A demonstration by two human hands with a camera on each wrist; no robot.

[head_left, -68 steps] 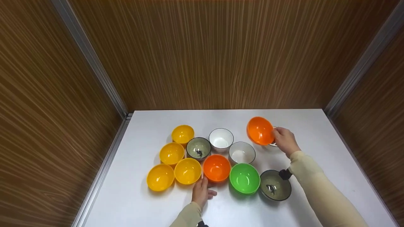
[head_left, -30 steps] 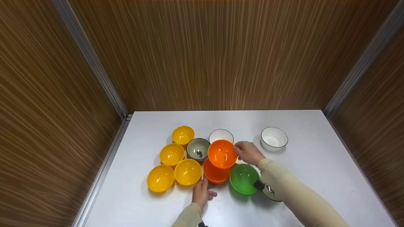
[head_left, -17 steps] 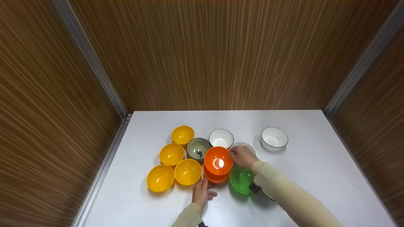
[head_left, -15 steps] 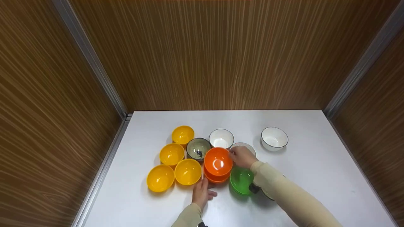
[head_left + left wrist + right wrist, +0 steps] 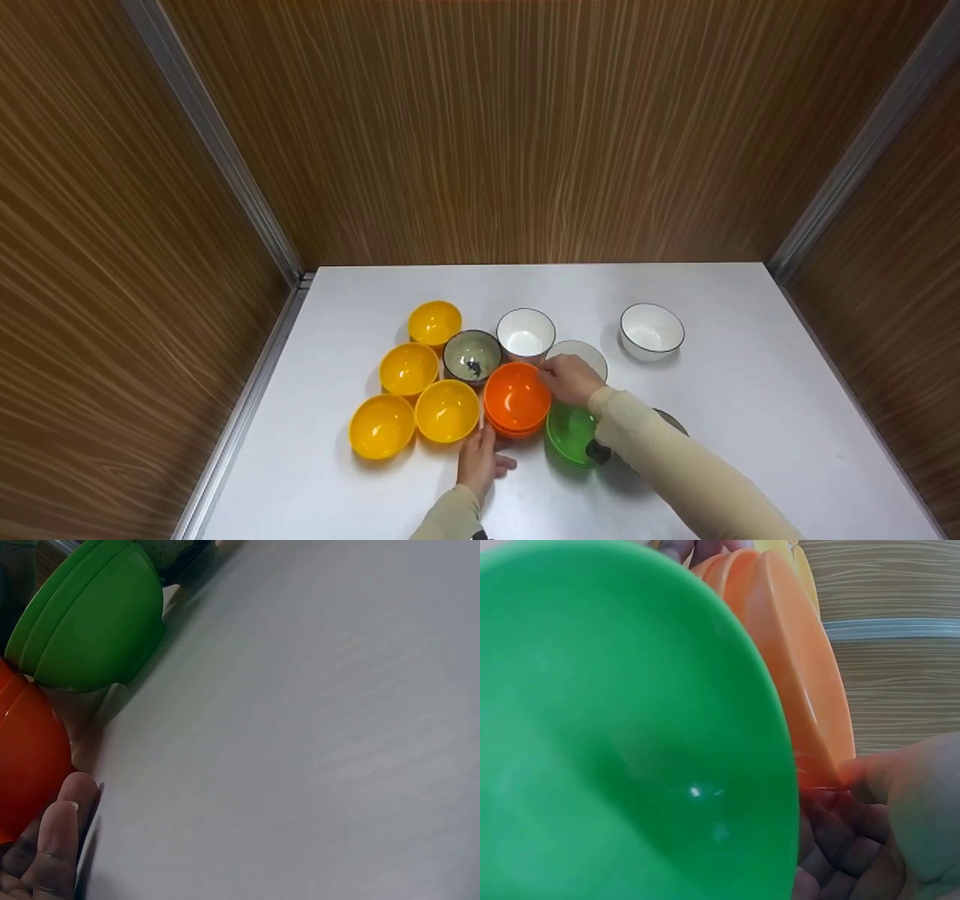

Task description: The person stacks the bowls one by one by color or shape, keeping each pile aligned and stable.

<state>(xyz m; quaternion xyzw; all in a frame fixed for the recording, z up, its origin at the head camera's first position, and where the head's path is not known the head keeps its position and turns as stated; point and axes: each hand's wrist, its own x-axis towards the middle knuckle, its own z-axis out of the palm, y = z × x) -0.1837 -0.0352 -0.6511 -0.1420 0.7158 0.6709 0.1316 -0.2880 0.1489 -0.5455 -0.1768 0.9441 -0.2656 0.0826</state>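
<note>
The right hand [image 5: 571,379] has its grip clamped on the right rim of the top orange bowl [image 5: 517,397]; in the right wrist view, the thumb bears on the rim and the other fingers curl near the outer wall. The top orange bowl sits mouth up within the orange stack [image 5: 34,765], lower rims showing at the near side; whether it is fully seated cannot be told. The left hand [image 5: 478,459] rests low beside the orange stack, grip apart, thumb spread from the fingers; firm contact with the stack cannot be confirmed. Immediately right of the orange stack is the green stack [image 5: 568,431], partly covered by the right sleeve [image 5: 690,457]. To the left, three yellow bowls [image 5: 409,367] form a slanted row; a fourth lies between the front one and the orange stack. A grey bowl [image 5: 472,356] stands behind the fourth. A second grey bowl is mostly hidden by the right sleeve. Two white bowls [image 5: 526,332] stand behind the orange and green stacks; a third is apart at the right rear of the white bench [image 5: 300,465]. Wood-grain panels [image 5: 510,135] enclose the bench.
</note>
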